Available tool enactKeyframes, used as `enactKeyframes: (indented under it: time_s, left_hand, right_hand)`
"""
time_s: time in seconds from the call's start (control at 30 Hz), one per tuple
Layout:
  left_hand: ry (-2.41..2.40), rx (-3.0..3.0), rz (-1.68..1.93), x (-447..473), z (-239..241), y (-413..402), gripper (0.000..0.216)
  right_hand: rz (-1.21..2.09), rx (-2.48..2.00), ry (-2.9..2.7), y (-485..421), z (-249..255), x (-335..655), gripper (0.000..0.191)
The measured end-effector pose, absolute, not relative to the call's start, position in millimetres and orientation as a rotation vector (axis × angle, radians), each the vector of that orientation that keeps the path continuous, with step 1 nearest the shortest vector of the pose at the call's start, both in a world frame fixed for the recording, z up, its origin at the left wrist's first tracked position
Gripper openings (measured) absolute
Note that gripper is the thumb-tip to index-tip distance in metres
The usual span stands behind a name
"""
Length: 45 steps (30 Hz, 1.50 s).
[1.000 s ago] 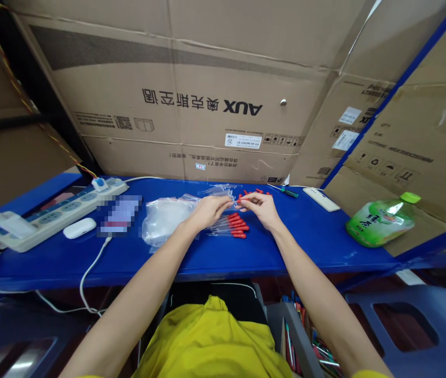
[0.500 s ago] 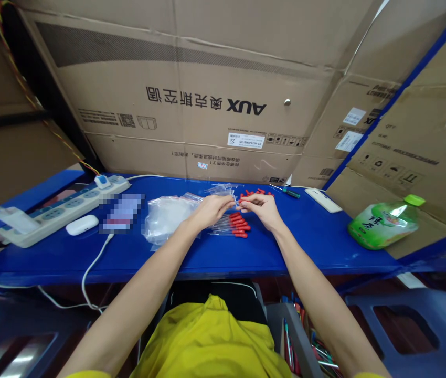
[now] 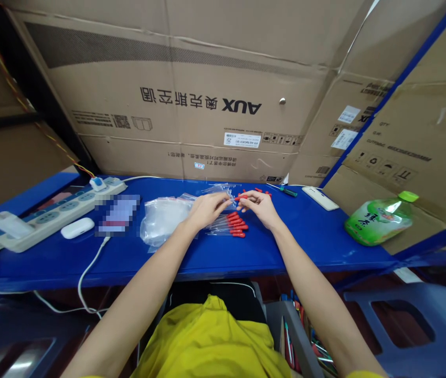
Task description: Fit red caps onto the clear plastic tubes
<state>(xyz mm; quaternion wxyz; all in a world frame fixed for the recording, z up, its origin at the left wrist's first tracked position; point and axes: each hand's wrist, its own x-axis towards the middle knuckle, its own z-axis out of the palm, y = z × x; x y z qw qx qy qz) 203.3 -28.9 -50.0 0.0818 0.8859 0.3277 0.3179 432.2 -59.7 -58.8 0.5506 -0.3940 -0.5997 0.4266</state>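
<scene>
My left hand (image 3: pixel 209 208) pinches the end of a clear dropper tube, mostly hidden by the fingers. Facing it, my right hand (image 3: pixel 261 206) has thumb and fingers closed on a red rubber bulb (image 3: pixel 241 198), which meets the tube's end or lies very close to it. Below the hands, several droppers with red bulbs (image 3: pixel 237 228) lie side by side, tubes pointing left. Loose clear tubes (image 3: pixel 220 188) are heaped behind my left hand. Loose red bulbs (image 3: pixel 258 190) are scattered behind my right hand.
Clear plastic bags (image 3: pixel 163 220) lie left of my left hand. Farther left are a phone (image 3: pixel 118 214), a white case (image 3: pixel 77 228) and a power strip (image 3: pixel 63 211). A screwdriver (image 3: pixel 288 192), a white strip-shaped object (image 3: pixel 320 198) and a green bottle (image 3: pixel 380 218) are on the right.
The view has shifted slightly. My right fingers have opened up a little around the red bulb, which now shows more clearly between the hands. The finished-looking row of droppers lies unchanged.
</scene>
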Motion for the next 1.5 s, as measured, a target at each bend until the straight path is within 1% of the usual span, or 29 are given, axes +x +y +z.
enactKeyframes:
  time_s: [0.23, 0.33, 0.57, 0.97, 1.5]
  left_hand:
    - [1.009, 2.611, 0.837, 202.7, -49.7, -27.6, 0.042]
    - [0.957, 2.598, 0.812, 202.5, -51.6, -25.3, 0.04]
    - [0.803, 2.594, 0.863, 202.2, -50.4, -25.0, 0.037]
    - [0.759, 2.65, 0.88, 201.9, -53.7, -22.2, 0.04]
    - [0.679, 2.547, 0.948, 206.5, -49.8, -25.7, 0.039]
  right_hand:
    - [0.956, -0.938, -1.409, -59.9, -56.6, 431.5, 0.044]
    - [0.938, -0.924, -1.414, -60.5, -55.6, 430.9, 0.044]
    - [0.926, -0.929, -1.404, -62.2, -56.1, 427.7, 0.044]
    - [0.955, -0.907, -1.359, -61.9, -60.2, 424.9, 0.044]
    - [1.018, -0.87, -1.309, -61.8, -60.3, 422.6, 0.046]
